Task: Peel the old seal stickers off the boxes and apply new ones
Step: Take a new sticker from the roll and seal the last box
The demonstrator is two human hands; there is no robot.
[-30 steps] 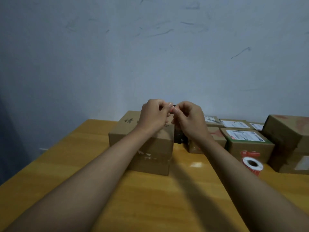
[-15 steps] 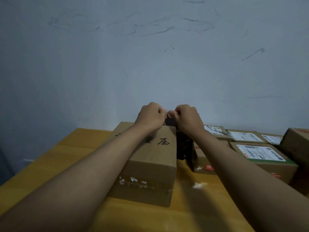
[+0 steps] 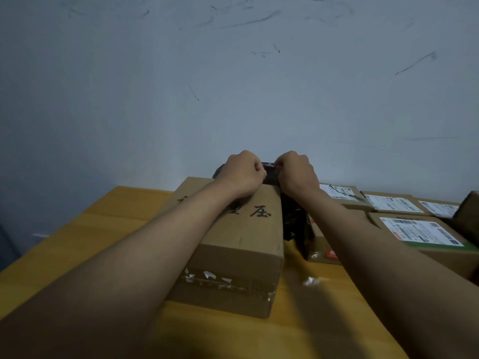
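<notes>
- While both hands have dropped from mid-air since a second ago, the left hand [image 3: 243,174] and right hand [image 3: 298,174] now sit at the far end of the cardboard box [image 3: 241,244], at twelve o'clock on the surface [image 3: 90,234].
- Fingers of both hands curl around a dark sticker strip [image 3: 269,173] stretched between them; its exact shape is unclear.
- This suggests a new seal is about to go on.
- Its long axis runs six to twelve o'clock; the printed characters read from the near side.
</notes>
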